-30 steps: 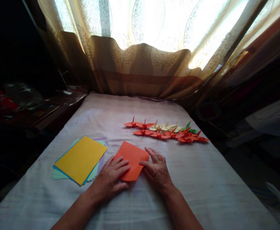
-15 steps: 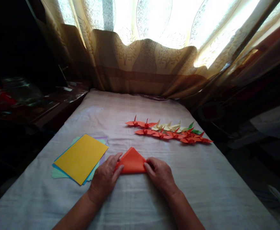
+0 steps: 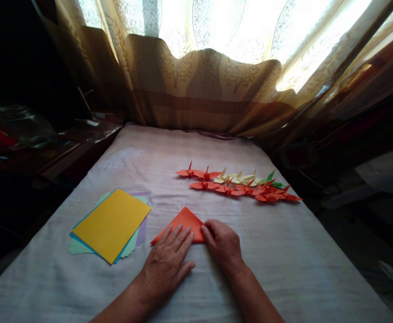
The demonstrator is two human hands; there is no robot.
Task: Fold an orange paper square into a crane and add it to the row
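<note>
A folded orange-red sheet of origami paper (image 3: 187,216) lies on the cloth as a triangle, its peak pointing away from me. My left hand (image 3: 169,255) rests flat across its left and middle part, fingers stretched out and thumb apart. At the right corner, my right hand (image 3: 223,242) pinches the paper between thumb and curled fingers; that corner is hidden by the hand. To the left is a stack of coloured paper (image 3: 112,224), yellow on top, with blue, pale green and purple edges showing beneath.
Several folded orange paper cranes (image 3: 228,190) stand in rows behind the hands, with cream cranes (image 3: 239,178) and a green one (image 3: 273,180) among them. A pale cloth (image 3: 142,152) covers the surface. Patterned curtains (image 3: 203,85) hang beyond. A glass jar (image 3: 24,125) sits at the dark left.
My left hand has let go of the triangle's left corner, moved right and flattened onto the paper. The left corner now shows. My right hand stays at the right corner.
</note>
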